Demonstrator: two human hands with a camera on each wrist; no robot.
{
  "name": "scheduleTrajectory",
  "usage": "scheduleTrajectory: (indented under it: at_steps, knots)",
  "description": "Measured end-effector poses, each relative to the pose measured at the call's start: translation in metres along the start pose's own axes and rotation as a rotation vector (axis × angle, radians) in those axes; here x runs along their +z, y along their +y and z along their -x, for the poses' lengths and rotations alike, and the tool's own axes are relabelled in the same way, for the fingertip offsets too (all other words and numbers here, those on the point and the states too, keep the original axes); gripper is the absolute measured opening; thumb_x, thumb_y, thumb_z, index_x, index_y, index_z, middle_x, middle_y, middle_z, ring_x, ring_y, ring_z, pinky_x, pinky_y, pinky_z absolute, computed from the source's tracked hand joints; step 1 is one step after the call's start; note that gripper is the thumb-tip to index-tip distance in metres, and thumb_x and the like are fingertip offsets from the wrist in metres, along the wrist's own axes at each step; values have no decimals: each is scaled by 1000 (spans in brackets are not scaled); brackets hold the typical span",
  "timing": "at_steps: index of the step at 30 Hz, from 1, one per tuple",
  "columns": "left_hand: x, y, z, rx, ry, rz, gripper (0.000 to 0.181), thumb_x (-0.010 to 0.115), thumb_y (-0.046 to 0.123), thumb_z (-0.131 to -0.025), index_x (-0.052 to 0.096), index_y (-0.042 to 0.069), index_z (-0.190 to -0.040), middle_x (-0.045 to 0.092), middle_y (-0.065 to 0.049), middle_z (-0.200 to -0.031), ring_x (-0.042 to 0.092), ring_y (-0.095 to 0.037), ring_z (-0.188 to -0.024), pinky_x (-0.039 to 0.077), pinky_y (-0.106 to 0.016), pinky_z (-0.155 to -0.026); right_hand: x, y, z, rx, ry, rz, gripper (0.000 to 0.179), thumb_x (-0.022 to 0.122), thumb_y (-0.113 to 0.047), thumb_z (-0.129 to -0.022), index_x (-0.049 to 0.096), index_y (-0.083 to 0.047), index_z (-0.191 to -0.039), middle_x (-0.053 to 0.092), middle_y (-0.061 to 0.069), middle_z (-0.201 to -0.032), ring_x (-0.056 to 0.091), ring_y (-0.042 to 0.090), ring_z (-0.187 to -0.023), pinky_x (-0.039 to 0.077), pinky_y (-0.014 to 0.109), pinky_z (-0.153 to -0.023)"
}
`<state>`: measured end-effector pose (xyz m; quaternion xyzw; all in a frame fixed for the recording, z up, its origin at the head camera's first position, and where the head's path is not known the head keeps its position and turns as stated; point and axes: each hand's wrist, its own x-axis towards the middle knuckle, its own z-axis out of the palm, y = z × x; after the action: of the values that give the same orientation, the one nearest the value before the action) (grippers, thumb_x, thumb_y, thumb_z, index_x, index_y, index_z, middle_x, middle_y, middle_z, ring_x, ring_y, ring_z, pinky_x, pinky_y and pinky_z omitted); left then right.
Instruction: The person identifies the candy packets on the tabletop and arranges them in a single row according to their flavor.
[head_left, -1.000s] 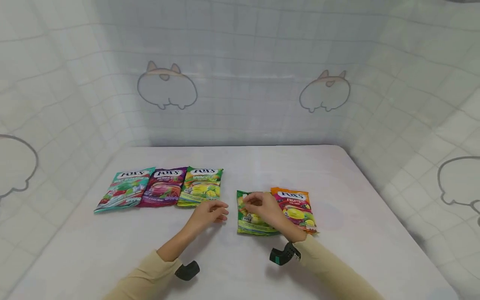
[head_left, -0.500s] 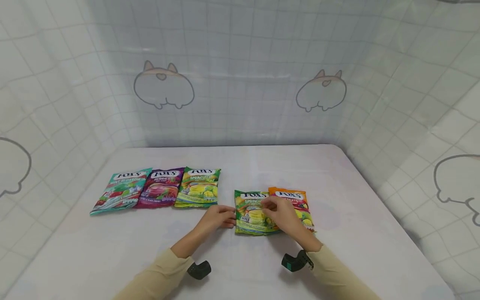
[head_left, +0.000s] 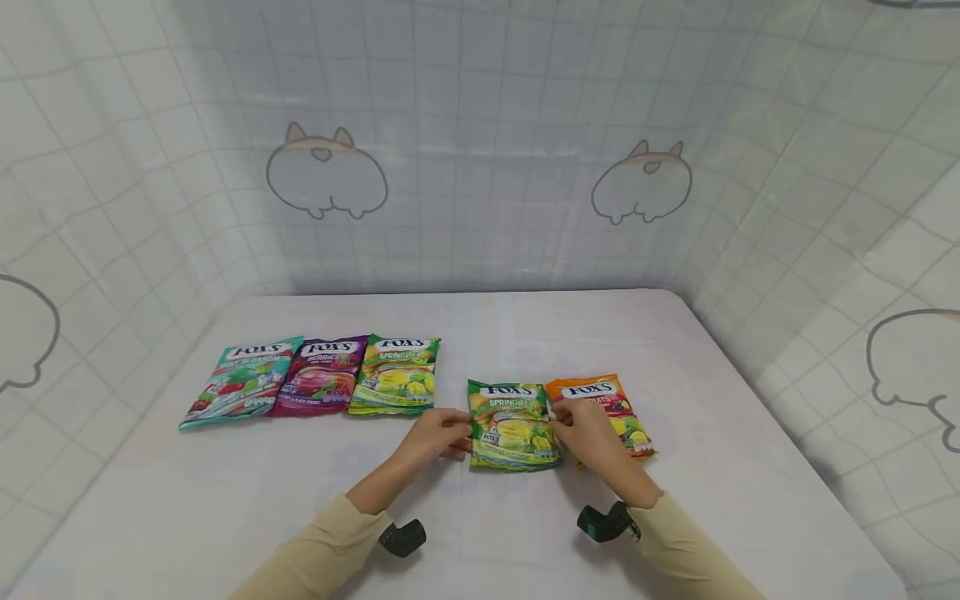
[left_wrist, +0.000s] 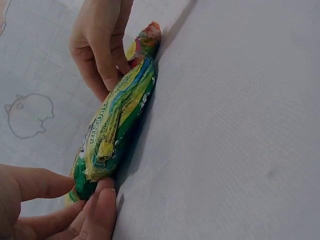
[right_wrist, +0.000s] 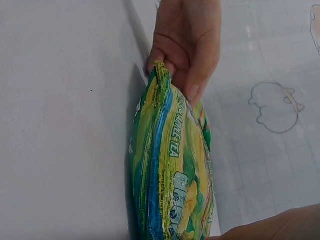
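Observation:
A green Spring Tea candy bag [head_left: 513, 427] lies flat between my two hands. My left hand [head_left: 432, 435] pinches its left edge, thumb on top and fingertips low at the side, as the left wrist view shows at the bag's corner [left_wrist: 85, 182]. At the opposite edge, my right hand [head_left: 592, 433] has curled thumb and fingertips on the bag's side. Beneath that hand, an orange Fruits candy bag [head_left: 633, 429] is partly covered. In the right wrist view the green bag [right_wrist: 175, 165] shows its printed bottom seam, with the left hand [right_wrist: 187, 40] at the far end.
Farther left, a teal Mint Blossom bag [head_left: 243, 383], a purple Berries bag [head_left: 322, 377] and another Spring Tea bag [head_left: 397, 375] lie in a row with edges overlapping. The white table [head_left: 480, 533] meets a grid-patterned curtain [head_left: 480, 167] behind and on both sides.
My left hand has moved right to the green bag's edge. My right hand has shifted right, off the green bag's face. The orange bag has slid right and turned slightly, overlapping the green one less.

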<state>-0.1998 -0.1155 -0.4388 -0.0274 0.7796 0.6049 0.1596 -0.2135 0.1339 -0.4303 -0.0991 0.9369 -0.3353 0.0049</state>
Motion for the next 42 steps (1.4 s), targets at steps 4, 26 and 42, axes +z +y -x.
scheduleTrajectory:
  at_steps: [4, 26, 42]
  knots:
    - [-1, 0, 0, -7, 1, 15, 34, 59, 9, -95, 58, -9, -124, 68, -11, -92, 67, -22, -76, 57, -36, -67, 2, -1, -2, 12, -47, 11, 27, 73, -9, -86, 70, 4, -110, 69, 7, -88, 59, 15, -74, 55, 31, -69]
    - [-3, -8, 4, 33, -47, 107, 47, 59, 6, -95, 44, -2, -138, 67, -14, -101, 67, -24, -85, 58, -37, -71, 3, 3, -2, 137, -132, -400, 47, 69, -3, -86, 56, 5, -131, 64, 14, -116, 61, 27, -104, 51, 43, -88]
    - [-3, -9, 14, 147, 123, 94, 50, 65, 9, -91, 50, 7, -139, 64, -15, -105, 65, -24, -89, 57, -39, -73, 1, 9, 7, 204, -223, -843, 65, 69, -12, -88, 44, -22, -146, 49, 14, -140, 53, 29, -120, 47, 39, -95]
